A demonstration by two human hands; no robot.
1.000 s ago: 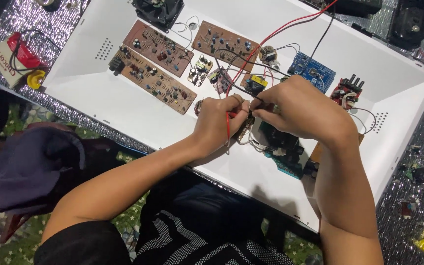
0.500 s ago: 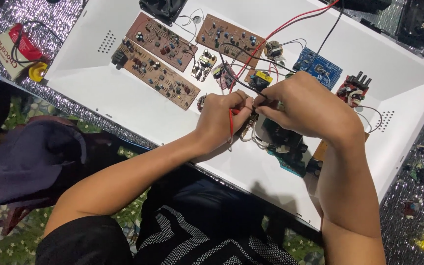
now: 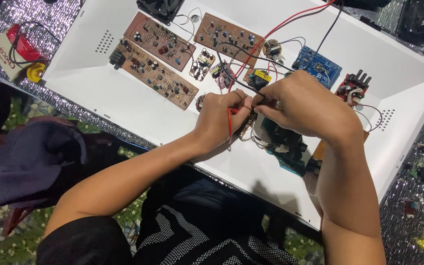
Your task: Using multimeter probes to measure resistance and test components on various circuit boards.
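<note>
Red wire (image 3: 230,122) pinched in the fingers (image 3: 239,102) of the left hand (image 3: 219,118), its length running up toward one o'clock; black wire (image 3: 231,81) gripped by the right hand (image 3: 305,105), both clenched at frame centre, seemingly to hold the ends steady together. Wrists bent inward, forearms converging from six o'clock. Under the right hand, a green circuit board (image 3: 285,147); at eleven o'clock, brown circuit boards (image 3: 155,73) on the white table (image 3: 123,108).

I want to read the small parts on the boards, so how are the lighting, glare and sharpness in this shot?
Head view: even overhead light; the white panel is bright but not blown out; soft shadows under the left hand and right hand; brown circuit boards fairly sharp; the silver foil sheet sparkles with glare; corners dark.
</note>
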